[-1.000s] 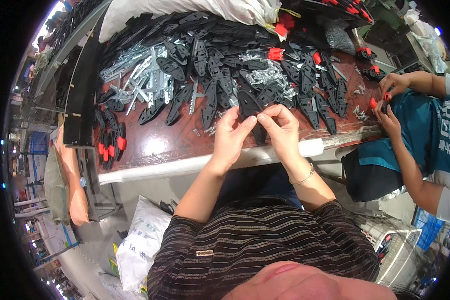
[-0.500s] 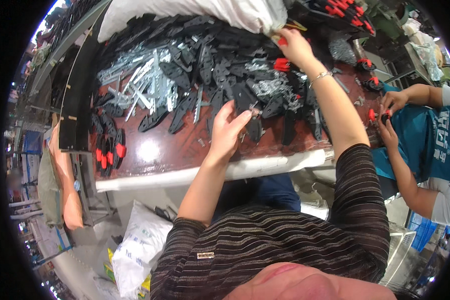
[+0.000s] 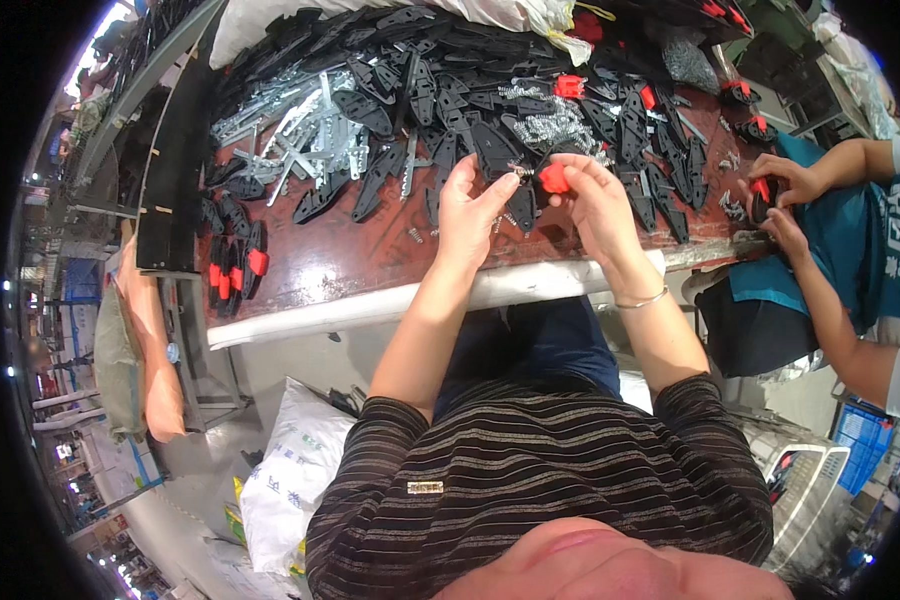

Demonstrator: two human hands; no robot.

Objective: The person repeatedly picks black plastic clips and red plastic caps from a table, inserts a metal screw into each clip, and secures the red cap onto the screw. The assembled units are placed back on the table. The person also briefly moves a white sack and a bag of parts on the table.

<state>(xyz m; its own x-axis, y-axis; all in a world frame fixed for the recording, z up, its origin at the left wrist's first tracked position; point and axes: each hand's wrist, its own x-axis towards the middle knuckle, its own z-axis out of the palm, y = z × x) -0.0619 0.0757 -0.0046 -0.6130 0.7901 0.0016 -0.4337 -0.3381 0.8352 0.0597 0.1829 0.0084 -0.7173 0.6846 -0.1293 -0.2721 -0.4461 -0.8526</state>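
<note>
Above the table's near part, my left hand (image 3: 470,215) has its thumb and fingers curled around a small metal spring (image 3: 517,172) at the thumb tip; part of the grip is hidden. Close to its right, my right hand (image 3: 602,208) pinches a red plastic piece (image 3: 553,179) between thumb and fingers. The two hands nearly meet. Just beyond them lies a heap of black plastic handle-shaped parts (image 3: 448,105), with a pile of small springs (image 3: 560,130) on it. Flat silver metal strips (image 3: 315,135) are heaped to the left.
Several black parts with red ends (image 3: 235,268) stand at the table's left. A white roll (image 3: 370,305) runs along the near edge. A white sack (image 3: 295,470) is on the floor. At right, a co-worker's hands (image 3: 785,195) hold a black-and-red part.
My right hand has come back from the white bag at the far side to beside my left hand, bringing a red piece. My left hand has stayed near the same spot.
</note>
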